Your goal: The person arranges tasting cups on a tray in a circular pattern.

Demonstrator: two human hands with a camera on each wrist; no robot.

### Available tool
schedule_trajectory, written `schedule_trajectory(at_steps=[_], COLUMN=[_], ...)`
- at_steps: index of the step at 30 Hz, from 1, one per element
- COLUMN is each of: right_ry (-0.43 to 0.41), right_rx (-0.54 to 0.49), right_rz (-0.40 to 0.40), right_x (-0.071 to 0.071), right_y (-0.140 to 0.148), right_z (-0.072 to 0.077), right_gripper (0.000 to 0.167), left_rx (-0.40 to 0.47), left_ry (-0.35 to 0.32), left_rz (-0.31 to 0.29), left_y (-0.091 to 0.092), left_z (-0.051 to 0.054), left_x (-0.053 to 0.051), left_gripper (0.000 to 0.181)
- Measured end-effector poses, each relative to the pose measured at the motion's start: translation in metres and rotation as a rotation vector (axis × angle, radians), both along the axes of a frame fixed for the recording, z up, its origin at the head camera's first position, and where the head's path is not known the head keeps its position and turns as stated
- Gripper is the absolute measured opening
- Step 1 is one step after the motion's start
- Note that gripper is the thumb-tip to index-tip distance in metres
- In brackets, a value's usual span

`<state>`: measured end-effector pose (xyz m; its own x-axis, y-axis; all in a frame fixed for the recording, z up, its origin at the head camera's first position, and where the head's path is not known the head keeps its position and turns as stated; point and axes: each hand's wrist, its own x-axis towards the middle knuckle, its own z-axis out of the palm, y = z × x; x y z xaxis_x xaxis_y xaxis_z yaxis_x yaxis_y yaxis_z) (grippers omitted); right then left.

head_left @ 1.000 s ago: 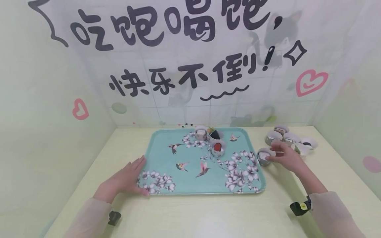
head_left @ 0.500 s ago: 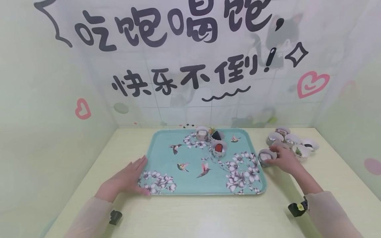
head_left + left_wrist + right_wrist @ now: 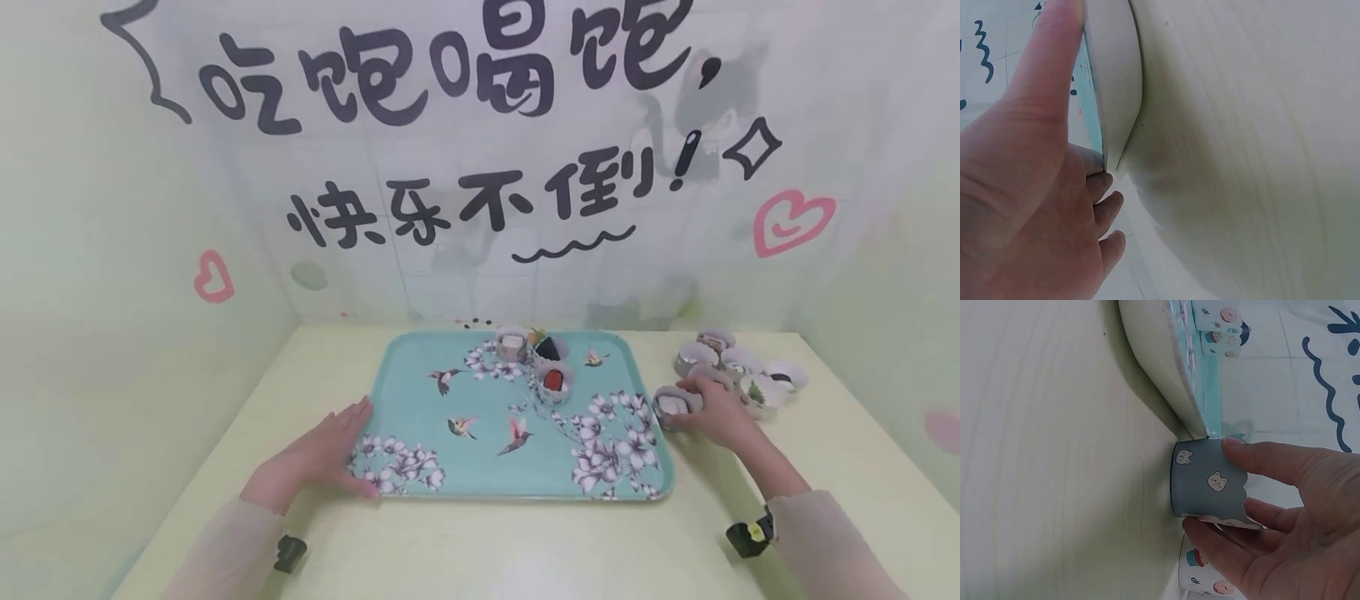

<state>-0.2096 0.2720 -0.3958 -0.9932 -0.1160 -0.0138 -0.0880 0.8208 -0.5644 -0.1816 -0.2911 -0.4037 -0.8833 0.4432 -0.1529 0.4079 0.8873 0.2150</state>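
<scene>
My right hand (image 3: 716, 414) holds a blue-grey paper baking cup (image 3: 1207, 481) printed with bear faces, thumb on one side and fingers on the other. A white piece shows inside it in the head view. The cup stands upright on the table, against or very near the right edge of the turquoise tray (image 3: 465, 467). At the tray's left front corner my left hand (image 3: 318, 454) rests with fairly straight fingers along the side and the thumb at the front edge. Several patterned cups, including one with a red piece (image 3: 553, 381), stand at the tray's back.
More paper cups (image 3: 757, 394) cluster on the table just behind and right of my right hand. One of them, white and patterned (image 3: 1207, 565), sits close beside the held cup. A printed wall curtain (image 3: 465, 283) borders the table's back.
My right fingers have lowered and closed around the far side of the blue-grey baking cup. The left hand stays at the tray corner. The head view has shifted slightly.
</scene>
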Motion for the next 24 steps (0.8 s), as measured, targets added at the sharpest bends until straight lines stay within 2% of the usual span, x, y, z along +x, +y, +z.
schedule_trajectory(at_steps=[3,9,16,20,24], right_ry=[0.003,0.030,-0.030,0.002,0.017], right_rx=[-0.002,-0.007,0.009,0.012,0.025], right_rz=[-0.008,-0.007,0.001,-0.012,-0.034], right_x=[0.005,0.006,0.004,-0.001,-0.004], right_y=[0.003,0.002,-0.003,-0.005,-0.004], right_z=[-0.002,-0.002,0.004,0.006,0.004], right_gripper=[0.060,0.064,0.078,0.073,0.065], left_rx=[-0.002,-0.008,0.008,0.016,0.015], left_ry=[-0.008,0.035,0.023,0.043,0.033], left_rz=[-0.005,-0.014,-0.010,-0.008,-0.003], left_y=[0.000,-0.003,-0.002,-0.002,-0.002], left_z=[-0.003,-0.004,-0.001,0.000,0.000], left_x=[-0.002,-0.004,-0.003,-0.004,-0.004], left_gripper=[0.137,0.137,0.139,0.137,0.137])
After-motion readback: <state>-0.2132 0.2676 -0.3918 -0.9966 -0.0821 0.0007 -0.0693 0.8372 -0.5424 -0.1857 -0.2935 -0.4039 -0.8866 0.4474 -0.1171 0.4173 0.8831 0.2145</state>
